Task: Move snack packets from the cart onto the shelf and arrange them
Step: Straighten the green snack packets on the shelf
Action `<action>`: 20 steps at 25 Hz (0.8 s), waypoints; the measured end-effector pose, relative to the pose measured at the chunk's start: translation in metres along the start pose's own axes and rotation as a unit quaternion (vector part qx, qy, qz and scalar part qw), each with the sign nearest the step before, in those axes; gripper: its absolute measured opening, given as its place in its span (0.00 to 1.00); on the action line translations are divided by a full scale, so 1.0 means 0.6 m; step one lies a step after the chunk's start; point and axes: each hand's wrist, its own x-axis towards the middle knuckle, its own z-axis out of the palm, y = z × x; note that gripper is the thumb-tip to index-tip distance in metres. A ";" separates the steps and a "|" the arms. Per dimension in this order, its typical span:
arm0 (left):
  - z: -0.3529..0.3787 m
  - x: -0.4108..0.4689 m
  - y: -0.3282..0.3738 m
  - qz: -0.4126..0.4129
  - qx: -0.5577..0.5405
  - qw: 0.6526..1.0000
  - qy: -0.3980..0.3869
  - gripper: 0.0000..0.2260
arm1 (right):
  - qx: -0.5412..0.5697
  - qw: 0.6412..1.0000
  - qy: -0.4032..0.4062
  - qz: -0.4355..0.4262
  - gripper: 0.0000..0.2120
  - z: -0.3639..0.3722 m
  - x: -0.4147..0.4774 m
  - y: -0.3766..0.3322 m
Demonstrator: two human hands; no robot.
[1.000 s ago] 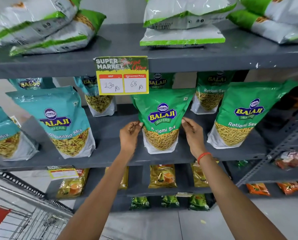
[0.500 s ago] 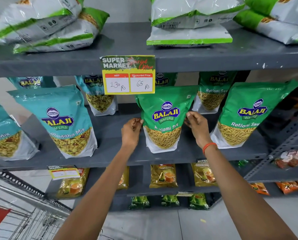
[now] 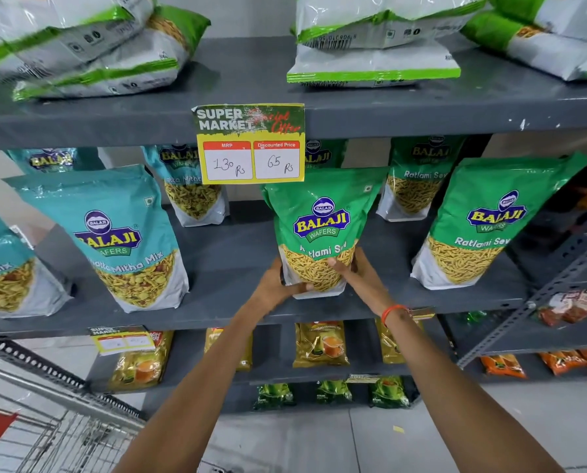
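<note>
Ratlami Sev packet (image 3: 323,233) upright on shelf (image 3: 227,264); left hand (image 3: 276,285), right hand (image 3: 360,278) grip clasping its base, seemingly.

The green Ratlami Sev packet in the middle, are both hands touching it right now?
Touching. The head view shows the left hand and the right hand pressed against the lower sides of the green Ratlami Sev packet, fingers overlapping its clear window.

Upright green packet (image 3: 321,230) on shelf (image 3: 224,264)
</note>
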 end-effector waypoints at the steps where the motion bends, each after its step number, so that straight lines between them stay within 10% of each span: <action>1: 0.004 0.001 -0.003 -0.002 -0.006 1.000 0.006 0.29 | 0.002 1.000 0.007 0.001 0.28 0.004 -0.001 0.004; 10: 0.027 -0.015 -0.007 0.044 0.029 0.997 0.063 0.46 | 0.045 0.995 0.076 -0.050 0.30 0.015 -0.024 0.003; 14: 0.092 -0.053 0.033 0.186 0.239 0.921 0.247 0.38 | -0.067 0.955 0.251 -0.141 0.26 0.001 -0.037 -0.013; 20: 0.245 -0.013 0.095 0.317 0.260 0.895 0.177 0.27 | -0.125 0.917 0.301 -0.230 0.19 -0.089 -0.060 -0.010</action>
